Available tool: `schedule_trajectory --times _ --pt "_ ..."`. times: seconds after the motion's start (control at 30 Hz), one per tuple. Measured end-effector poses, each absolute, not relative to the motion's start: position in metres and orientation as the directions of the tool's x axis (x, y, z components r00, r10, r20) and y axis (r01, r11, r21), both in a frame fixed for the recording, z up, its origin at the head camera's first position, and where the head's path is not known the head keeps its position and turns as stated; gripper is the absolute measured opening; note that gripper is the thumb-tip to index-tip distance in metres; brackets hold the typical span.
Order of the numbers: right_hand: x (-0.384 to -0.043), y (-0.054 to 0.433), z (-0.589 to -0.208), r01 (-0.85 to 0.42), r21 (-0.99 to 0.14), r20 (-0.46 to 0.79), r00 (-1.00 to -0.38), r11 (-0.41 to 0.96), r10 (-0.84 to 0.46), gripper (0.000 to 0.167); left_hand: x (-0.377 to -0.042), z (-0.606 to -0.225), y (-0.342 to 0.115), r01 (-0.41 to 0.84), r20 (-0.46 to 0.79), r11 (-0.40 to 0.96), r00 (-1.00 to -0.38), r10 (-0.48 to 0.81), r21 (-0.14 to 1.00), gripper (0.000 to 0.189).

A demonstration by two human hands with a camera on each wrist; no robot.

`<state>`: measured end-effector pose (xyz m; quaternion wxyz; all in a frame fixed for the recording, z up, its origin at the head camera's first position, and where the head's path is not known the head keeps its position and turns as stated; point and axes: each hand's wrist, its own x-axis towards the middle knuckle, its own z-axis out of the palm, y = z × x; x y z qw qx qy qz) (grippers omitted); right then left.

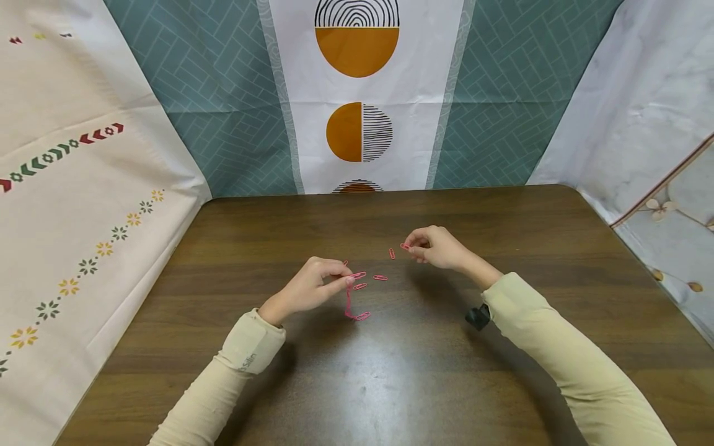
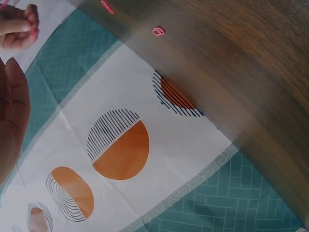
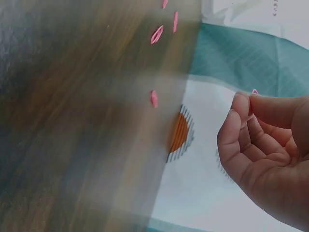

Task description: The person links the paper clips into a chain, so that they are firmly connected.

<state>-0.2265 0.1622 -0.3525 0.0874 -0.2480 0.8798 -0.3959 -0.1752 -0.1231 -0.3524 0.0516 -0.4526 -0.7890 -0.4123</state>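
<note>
My left hand (image 1: 310,286) pinches a pink paper clip (image 1: 359,275) between thumb and fingers. From those fingertips a chain of linked pink paper clips (image 1: 349,302) hangs down, its lower end bending to the right close over the table. To the right and slightly farther off, my right hand (image 1: 440,248) pinches a single pink paper clip (image 1: 405,246) at its fingertips. In the right wrist view, only a bit of that clip (image 3: 255,91) shows above the thumb of the right hand (image 3: 265,150). Part of the left hand (image 2: 14,106) shows at the left wrist view's edge.
Loose pink clips lie on the brown wooden table (image 1: 379,384): one upright clip (image 1: 392,253) near the right hand, a level clip (image 1: 380,277) between the hands, and others by the left fingertips. Patterned cloth (image 1: 234,124) hangs behind the table's far edge.
</note>
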Motion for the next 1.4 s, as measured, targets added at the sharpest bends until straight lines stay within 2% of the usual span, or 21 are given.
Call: schedule_trajectory --times 0.33,0.77,1.03,1.4 --pt "-0.206 0.160 -0.338 -0.419 -0.747 0.098 -0.837 0.516 -0.538 0.003 -0.175 -0.352 -0.122 0.754 0.443 0.236 -0.575 0.688 0.613 0.011" --pt "-0.186 0.152 -0.324 -0.459 -0.749 0.157 -0.824 0.478 -0.545 0.005 -0.176 -0.351 -0.120 0.738 0.414 0.260 -0.592 0.691 0.623 0.013" --pt "-0.180 0.146 -0.319 -0.515 -0.729 0.212 -0.796 0.451 -0.567 0.003 -0.177 -0.350 -0.118 0.749 0.431 0.249 -0.582 0.690 0.614 0.013" --pt "-0.175 0.133 -0.317 -0.577 -0.718 0.285 -0.754 0.389 -0.592 0.006 -0.177 -0.346 -0.114 0.717 0.418 0.267 -0.622 0.662 0.644 0.015"
